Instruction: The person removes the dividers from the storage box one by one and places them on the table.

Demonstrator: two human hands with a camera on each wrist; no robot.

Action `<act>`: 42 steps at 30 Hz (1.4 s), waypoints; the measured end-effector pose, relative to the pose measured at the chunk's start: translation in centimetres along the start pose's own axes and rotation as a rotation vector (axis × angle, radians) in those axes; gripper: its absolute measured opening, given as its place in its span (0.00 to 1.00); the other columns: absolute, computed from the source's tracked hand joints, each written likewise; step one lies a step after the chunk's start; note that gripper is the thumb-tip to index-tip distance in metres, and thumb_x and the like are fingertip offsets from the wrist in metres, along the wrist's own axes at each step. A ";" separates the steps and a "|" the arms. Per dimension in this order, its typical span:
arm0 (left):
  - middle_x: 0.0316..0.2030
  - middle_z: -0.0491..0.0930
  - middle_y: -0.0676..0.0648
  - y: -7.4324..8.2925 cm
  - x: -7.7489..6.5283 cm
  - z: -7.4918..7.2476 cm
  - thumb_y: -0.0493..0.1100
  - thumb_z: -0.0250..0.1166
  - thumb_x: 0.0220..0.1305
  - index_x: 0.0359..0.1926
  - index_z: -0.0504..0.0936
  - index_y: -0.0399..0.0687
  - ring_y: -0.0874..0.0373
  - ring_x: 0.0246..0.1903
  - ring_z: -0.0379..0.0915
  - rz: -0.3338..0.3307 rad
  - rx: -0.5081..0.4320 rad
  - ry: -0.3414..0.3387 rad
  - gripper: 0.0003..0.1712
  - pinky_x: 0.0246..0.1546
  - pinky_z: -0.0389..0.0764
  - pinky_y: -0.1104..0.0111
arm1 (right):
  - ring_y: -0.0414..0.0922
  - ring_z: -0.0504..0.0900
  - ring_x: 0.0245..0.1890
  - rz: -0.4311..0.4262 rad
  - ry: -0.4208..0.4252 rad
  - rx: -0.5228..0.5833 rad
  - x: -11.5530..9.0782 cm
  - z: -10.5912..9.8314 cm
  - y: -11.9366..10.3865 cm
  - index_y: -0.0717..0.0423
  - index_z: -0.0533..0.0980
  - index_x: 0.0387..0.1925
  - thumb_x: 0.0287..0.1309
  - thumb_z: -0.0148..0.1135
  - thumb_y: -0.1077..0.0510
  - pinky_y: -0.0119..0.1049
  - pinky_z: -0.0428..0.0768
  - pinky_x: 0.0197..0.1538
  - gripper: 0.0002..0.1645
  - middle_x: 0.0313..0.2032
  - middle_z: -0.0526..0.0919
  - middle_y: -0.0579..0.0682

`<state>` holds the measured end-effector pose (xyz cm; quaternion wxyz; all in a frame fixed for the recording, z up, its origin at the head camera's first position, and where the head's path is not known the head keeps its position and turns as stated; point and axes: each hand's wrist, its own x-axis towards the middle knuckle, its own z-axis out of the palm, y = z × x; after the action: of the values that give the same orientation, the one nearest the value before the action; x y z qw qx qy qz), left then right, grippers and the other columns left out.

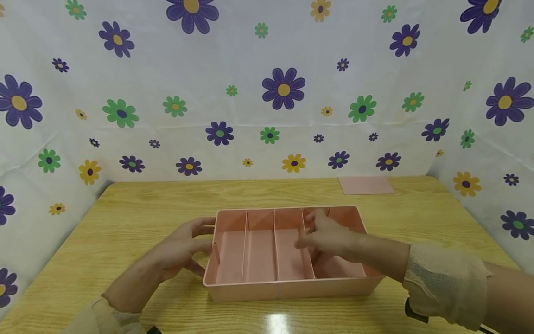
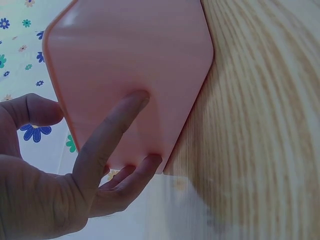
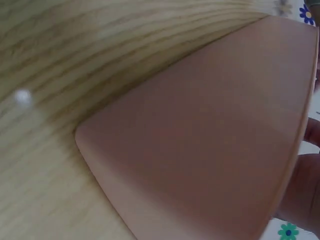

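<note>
A shallow pink organizer box (image 1: 283, 290) with upright dividers stands on the wooden table. My left hand (image 1: 179, 248) is at its left end, fingers spread and fairly straight. In the left wrist view, the fingertips (image 2: 142, 97) touch the smooth outer end wall, and another digit lies by the rim. My right hand (image 1: 327, 236) reaches down into the right half of the box. It pinches a thin divider (image 1: 309, 266), with a digit on its left side and other fingers on its right, partly hidden. The right wrist view mostly shows the box's outer wall (image 3: 200, 115).
A flat pink sheet (image 1: 366, 185) lies at the table's back right. Another divider (image 1: 276, 250) stands left of the right hand. Flower-printed white cloth (image 1: 250, 55) hangs behind and along both sides of the table (image 1: 167, 199).
</note>
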<state>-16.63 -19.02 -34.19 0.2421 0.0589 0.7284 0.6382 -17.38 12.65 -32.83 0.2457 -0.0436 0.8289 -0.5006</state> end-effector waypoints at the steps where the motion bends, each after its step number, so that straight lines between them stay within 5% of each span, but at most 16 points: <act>1: 0.65 0.52 0.34 0.0 0.0 0.0 0.33 0.58 0.52 0.68 0.52 0.44 0.40 0.45 0.71 0.001 0.000 0.000 0.41 0.29 0.80 0.46 | 0.52 0.77 0.27 0.011 -0.009 -0.006 0.0 0.2 0.2 0.59 0.52 0.59 0.47 0.66 0.55 0.42 0.81 0.31 0.43 0.45 0.70 0.58; 5: 0.65 0.52 0.34 0.0 0.0 0.0 0.33 0.58 0.53 0.68 0.52 0.44 0.40 0.45 0.71 0.002 -0.002 -0.006 0.41 0.29 0.80 0.46 | 0.50 0.74 0.23 0.067 -0.086 -0.045 0.1 0.8 0.8 0.62 0.51 0.58 0.44 0.65 0.56 0.38 0.78 0.23 0.43 0.39 0.72 0.61; 13: 0.65 0.53 0.34 -0.1 0.0 0.0 0.33 0.58 0.53 0.68 0.52 0.45 0.40 0.45 0.71 0.002 0.005 0.003 0.41 0.28 0.80 0.46 | 0.50 0.74 0.15 0.043 -0.094 -0.131 0.3 1.2 0.9 0.64 0.62 0.27 0.39 0.55 0.66 0.38 0.77 0.18 0.12 0.20 0.72 0.60; 20: 0.65 0.53 0.34 -0.1 0.0 0.0 0.33 0.58 0.54 0.67 0.53 0.45 0.40 0.44 0.71 0.001 0.011 0.011 0.40 0.28 0.80 0.46 | 0.51 0.76 0.15 0.009 -0.093 -0.180 0.1 1.2 0.5 0.63 0.63 0.21 0.42 0.52 0.66 0.42 0.80 0.19 0.06 0.17 0.72 0.59; 23: 0.65 0.53 0.34 -0.1 0.1 0.1 0.34 0.58 0.54 0.67 0.53 0.45 0.40 0.43 0.72 0.003 0.010 0.009 0.40 0.28 0.80 0.46 | 0.52 0.77 0.16 0.005 -0.082 -0.183 0.0 1.2 0.2 0.62 0.64 0.20 0.44 0.52 0.66 0.43 0.81 0.19 0.06 0.19 0.73 0.59; 27: 0.65 0.53 0.34 -0.1 0.1 0.1 0.35 0.59 0.54 0.67 0.52 0.45 0.40 0.42 0.71 0.003 0.008 0.010 0.41 0.28 0.80 0.46 | 0.55 0.76 0.18 0.028 -0.054 -0.155 -0.2 1.1 -0.2 0.63 0.61 0.33 0.47 0.53 0.66 0.44 0.81 0.20 0.11 0.29 0.72 0.64; 42: 0.65 0.52 0.34 0.0 0.1 0.1 0.32 0.58 0.51 0.67 0.52 0.44 0.40 0.44 0.71 0.005 0.010 0.014 0.42 0.28 0.80 0.46 | 0.47 0.63 0.13 -0.012 -0.044 -0.082 -1.5 -0.2 -3.0 0.64 0.64 0.33 0.47 0.49 0.67 0.48 0.81 0.21 0.08 0.18 0.58 0.50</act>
<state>-16.66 -18.87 -34.28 0.2349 0.0574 0.7330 0.6358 -16.66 11.77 -29.62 0.2589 -0.0694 0.8429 -0.4665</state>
